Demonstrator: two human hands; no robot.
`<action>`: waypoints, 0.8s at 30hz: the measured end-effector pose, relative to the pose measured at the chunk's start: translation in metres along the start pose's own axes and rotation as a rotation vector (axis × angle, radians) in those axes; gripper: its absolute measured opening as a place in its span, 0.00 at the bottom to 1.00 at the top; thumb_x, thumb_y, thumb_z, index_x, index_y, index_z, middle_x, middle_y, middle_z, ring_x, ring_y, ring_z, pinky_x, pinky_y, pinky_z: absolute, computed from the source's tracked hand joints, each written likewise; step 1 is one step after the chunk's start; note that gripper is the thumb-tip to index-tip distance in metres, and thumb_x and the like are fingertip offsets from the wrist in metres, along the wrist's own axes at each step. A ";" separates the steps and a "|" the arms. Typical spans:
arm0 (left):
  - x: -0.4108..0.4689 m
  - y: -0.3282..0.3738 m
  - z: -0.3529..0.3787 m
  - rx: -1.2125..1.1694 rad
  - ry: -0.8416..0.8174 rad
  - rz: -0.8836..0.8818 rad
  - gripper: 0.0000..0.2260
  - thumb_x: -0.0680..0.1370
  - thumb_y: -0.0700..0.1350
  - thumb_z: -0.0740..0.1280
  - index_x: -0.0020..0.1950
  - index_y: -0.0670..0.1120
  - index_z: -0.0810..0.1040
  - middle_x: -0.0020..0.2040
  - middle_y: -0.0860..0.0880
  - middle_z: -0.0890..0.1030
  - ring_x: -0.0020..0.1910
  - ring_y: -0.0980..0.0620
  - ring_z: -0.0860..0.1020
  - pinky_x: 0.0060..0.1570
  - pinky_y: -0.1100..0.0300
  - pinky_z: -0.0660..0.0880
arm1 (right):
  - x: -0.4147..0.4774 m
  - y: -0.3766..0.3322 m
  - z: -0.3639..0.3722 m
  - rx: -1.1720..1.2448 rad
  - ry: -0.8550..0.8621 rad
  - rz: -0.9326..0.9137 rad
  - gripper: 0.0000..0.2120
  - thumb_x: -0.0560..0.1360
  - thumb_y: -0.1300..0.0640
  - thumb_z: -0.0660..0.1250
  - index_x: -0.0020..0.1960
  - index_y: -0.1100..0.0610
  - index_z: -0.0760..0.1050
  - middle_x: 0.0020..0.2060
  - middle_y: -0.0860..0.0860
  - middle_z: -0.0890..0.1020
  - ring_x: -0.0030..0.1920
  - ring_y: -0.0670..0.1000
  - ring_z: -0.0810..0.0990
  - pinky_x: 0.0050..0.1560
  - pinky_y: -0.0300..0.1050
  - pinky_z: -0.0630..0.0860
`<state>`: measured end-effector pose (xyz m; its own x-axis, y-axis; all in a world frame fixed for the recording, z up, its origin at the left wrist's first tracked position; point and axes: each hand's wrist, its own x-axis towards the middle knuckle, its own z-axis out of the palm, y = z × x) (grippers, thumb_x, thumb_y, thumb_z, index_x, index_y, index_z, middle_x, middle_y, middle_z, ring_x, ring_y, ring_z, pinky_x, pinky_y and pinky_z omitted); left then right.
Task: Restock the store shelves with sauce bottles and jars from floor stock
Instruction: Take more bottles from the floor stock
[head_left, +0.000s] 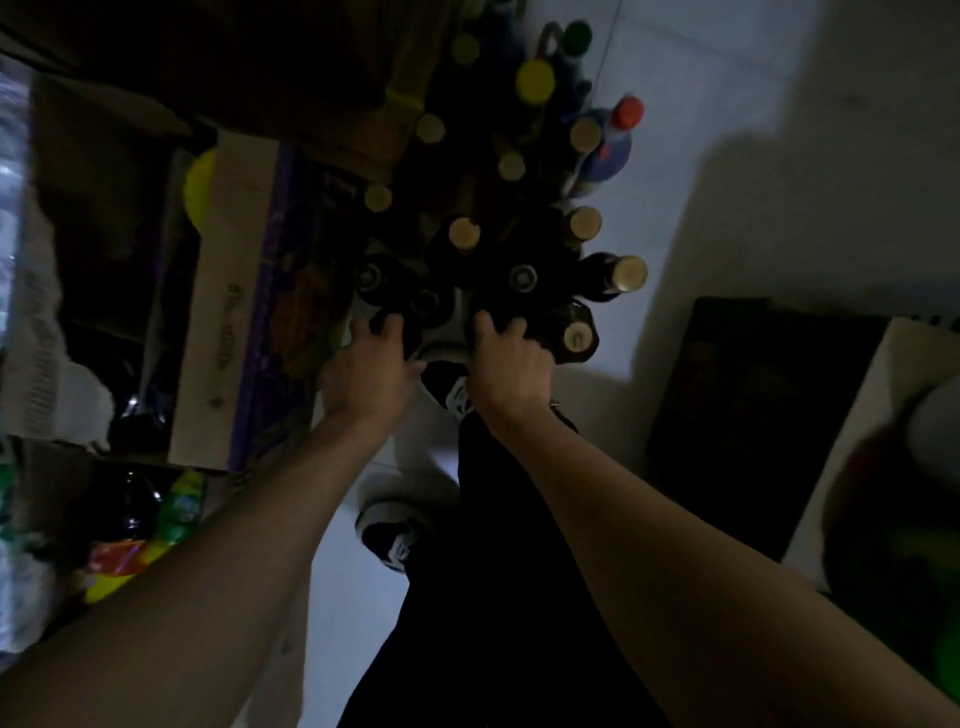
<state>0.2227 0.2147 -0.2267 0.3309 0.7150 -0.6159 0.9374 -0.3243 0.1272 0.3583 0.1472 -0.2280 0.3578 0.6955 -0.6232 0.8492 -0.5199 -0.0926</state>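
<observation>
Several dark sauce bottles (465, 234) with pale caps stand clustered on the white floor ahead of me. My left hand (371, 364) reaches down to a dark-capped bottle (387, 325) at the near left of the cluster, its fingers curled over the top. My right hand (506, 358) closes over another dark bottle (498, 312) at the near middle, just left of a tan-capped bottle (576, 335). The light is dim, so how firm each grip is stays unclear.
An open cardboard box (228, 291) with purple print lies left of the bottles. Coloured bottles (176, 504) sit at lower left. A dark box (748, 415) and a white carton (878, 431) stand on the right. My shoes (447, 374) are under my hands.
</observation>
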 end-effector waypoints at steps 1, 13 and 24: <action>0.004 -0.002 0.003 0.041 0.024 0.026 0.23 0.76 0.53 0.69 0.67 0.46 0.67 0.58 0.36 0.72 0.43 0.34 0.78 0.33 0.53 0.66 | 0.005 0.001 0.004 0.000 0.032 -0.012 0.17 0.79 0.57 0.61 0.67 0.54 0.64 0.53 0.60 0.74 0.42 0.61 0.78 0.34 0.50 0.66; -0.045 -0.011 -0.033 0.028 0.175 0.177 0.12 0.73 0.43 0.73 0.49 0.39 0.74 0.31 0.39 0.76 0.24 0.39 0.75 0.25 0.62 0.58 | -0.036 0.015 -0.026 0.072 0.081 -0.116 0.10 0.78 0.56 0.63 0.58 0.57 0.69 0.44 0.57 0.78 0.36 0.59 0.78 0.32 0.48 0.72; -0.198 -0.006 -0.270 -0.020 0.174 0.296 0.16 0.71 0.53 0.73 0.44 0.49 0.67 0.26 0.51 0.68 0.24 0.44 0.74 0.22 0.65 0.50 | -0.214 -0.022 -0.255 0.344 0.086 -0.089 0.09 0.78 0.51 0.63 0.50 0.56 0.70 0.39 0.56 0.80 0.38 0.59 0.79 0.36 0.50 0.76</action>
<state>0.1806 0.2425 0.1037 0.6012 0.6868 -0.4085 0.7990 -0.5227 0.2972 0.3618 0.1366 0.1054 0.3326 0.7769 -0.5346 0.7033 -0.5820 -0.4082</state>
